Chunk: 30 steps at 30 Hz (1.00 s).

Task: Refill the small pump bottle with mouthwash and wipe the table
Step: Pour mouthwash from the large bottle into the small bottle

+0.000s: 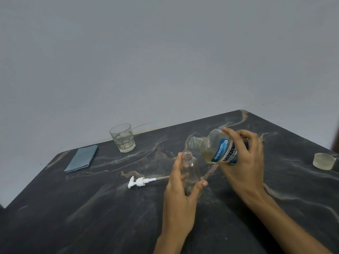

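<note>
Item 1 — small pump bottle (190, 169): clear, uncapped, upright on the dark marbled counter (91, 217), near centre. My left hand (180, 191) curls around its lower body from the 7 o'clock side, thumb on the right wall, fingers around the left; its open neck points straight up and looks empty.

Item 2 — mouthwash bottle (218, 149): held in my right hand (242, 158), fingers wrapped over the blue label, thumb side hidden behind it. The cap is off. Its long axis lies almost horizontal, mouth pointing toward 9 o'clock, base toward 3 o'clock. The mouth sits just above and very slightly to the 12 o'clock side of the small bottle's neck — close, but not touching. The pale yellow liquid pools in the lower side of the body; I cannot tell whether a stream has begun.

Judgement: pouring is the step in hand; the narrow neck must come directly under the big mouth, so a spill is likely if either tilts off line.

Item 3 — pump head (140, 181): white, lying on its side at 9 o'clock of the small bottle, tube pointing toward it.

Item 4 — folded blue cloth (81, 158): far left, at 10 o'clock, untouched.

Item 5 — glass tumbler (122, 138): at 11 o'clock, upright.

Item 6 — cap (324, 161): clear, at 3 o'clock, well apart.
</note>
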Each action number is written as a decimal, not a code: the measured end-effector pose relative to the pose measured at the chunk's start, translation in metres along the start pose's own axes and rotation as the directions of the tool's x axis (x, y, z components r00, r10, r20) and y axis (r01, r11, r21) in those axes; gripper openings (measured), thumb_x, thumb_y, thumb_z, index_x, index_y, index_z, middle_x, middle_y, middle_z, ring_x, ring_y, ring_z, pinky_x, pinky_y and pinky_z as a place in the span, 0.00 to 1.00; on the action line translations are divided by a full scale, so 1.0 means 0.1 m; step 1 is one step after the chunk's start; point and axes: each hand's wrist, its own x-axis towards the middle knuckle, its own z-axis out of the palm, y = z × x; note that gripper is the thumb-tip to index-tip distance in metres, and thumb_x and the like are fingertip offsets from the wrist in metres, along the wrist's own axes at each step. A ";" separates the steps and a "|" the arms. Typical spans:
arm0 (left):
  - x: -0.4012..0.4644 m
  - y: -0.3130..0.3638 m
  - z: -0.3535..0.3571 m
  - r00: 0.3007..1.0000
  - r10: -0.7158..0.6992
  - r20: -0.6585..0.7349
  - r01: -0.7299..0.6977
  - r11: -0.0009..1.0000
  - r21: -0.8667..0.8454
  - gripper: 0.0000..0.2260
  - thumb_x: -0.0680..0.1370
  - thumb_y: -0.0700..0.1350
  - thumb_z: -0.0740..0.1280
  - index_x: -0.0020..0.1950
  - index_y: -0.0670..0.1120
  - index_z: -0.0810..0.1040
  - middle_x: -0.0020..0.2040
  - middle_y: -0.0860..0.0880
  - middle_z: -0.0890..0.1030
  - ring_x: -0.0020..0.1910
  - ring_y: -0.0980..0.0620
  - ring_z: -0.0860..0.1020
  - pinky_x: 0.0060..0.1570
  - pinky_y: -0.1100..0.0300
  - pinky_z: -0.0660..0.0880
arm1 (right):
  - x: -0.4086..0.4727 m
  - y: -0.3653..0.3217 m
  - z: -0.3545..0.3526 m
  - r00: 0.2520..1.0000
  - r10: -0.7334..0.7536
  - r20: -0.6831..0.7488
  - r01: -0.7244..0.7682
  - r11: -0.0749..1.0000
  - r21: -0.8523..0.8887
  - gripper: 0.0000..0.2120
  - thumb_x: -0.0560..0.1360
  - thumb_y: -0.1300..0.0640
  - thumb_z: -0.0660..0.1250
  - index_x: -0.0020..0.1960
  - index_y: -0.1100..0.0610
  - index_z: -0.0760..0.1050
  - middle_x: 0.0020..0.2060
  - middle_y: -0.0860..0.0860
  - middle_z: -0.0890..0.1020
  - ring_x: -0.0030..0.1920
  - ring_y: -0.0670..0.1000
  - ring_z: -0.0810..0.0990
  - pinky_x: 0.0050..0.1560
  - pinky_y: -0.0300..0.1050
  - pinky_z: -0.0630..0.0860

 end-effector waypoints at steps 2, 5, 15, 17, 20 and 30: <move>0.01 0.00 0.00 1.000 -0.011 0.001 0.011 1.000 -0.017 0.37 0.70 0.54 0.72 0.64 0.80 0.51 0.60 0.76 0.67 0.59 0.69 0.72 0.60 0.58 0.75 | 0.00 0.00 0.01 1.000 -0.009 0.002 0.009 1.000 0.000 0.40 0.57 0.67 0.81 0.66 0.54 0.72 0.56 0.55 0.70 0.55 0.53 0.67 0.48 0.54 0.77; 0.04 -0.01 0.01 1.000 -0.024 0.004 0.024 0.998 -0.065 0.35 0.67 0.58 0.72 0.64 0.77 0.55 0.58 0.74 0.70 0.58 0.69 0.73 0.58 0.58 0.76 | 0.02 -0.04 0.01 0.999 -0.042 -0.014 0.042 0.999 0.014 0.39 0.57 0.69 0.80 0.66 0.56 0.73 0.55 0.51 0.67 0.55 0.50 0.66 0.51 0.63 0.76; 0.06 -0.03 0.01 0.999 -0.040 0.030 0.042 0.995 -0.090 0.33 0.64 0.62 0.71 0.65 0.74 0.58 0.58 0.72 0.72 0.57 0.67 0.74 0.54 0.61 0.78 | 0.05 -0.04 -0.01 0.997 -0.063 -0.043 0.062 0.998 -0.028 0.38 0.57 0.71 0.79 0.65 0.57 0.74 0.55 0.51 0.66 0.56 0.52 0.66 0.62 0.66 0.69; 0.06 -0.02 0.01 0.999 -0.033 0.028 0.035 0.995 -0.088 0.32 0.65 0.61 0.71 0.63 0.75 0.58 0.57 0.72 0.72 0.57 0.68 0.75 0.52 0.66 0.77 | 0.06 -0.04 -0.01 0.997 -0.063 -0.047 0.062 0.997 -0.038 0.37 0.57 0.71 0.79 0.64 0.58 0.74 0.55 0.51 0.66 0.56 0.52 0.66 0.63 0.65 0.68; 0.06 -0.02 0.01 0.999 -0.041 0.025 0.043 0.995 -0.093 0.31 0.64 0.61 0.71 0.62 0.75 0.59 0.57 0.71 0.73 0.56 0.67 0.75 0.52 0.65 0.77 | 0.07 -0.03 -0.03 0.997 -0.050 -0.056 0.048 0.998 -0.034 0.37 0.58 0.72 0.78 0.65 0.57 0.74 0.55 0.51 0.65 0.56 0.53 0.66 0.61 0.64 0.71; 0.06 0.00 0.00 0.999 -0.046 0.024 0.049 0.994 -0.097 0.33 0.65 0.61 0.71 0.64 0.73 0.58 0.56 0.71 0.72 0.55 0.67 0.76 0.51 0.64 0.78 | 0.07 -0.01 -0.03 0.997 -0.043 -0.064 0.041 0.998 -0.036 0.39 0.58 0.73 0.77 0.66 0.55 0.73 0.56 0.51 0.65 0.57 0.54 0.65 0.52 0.65 0.75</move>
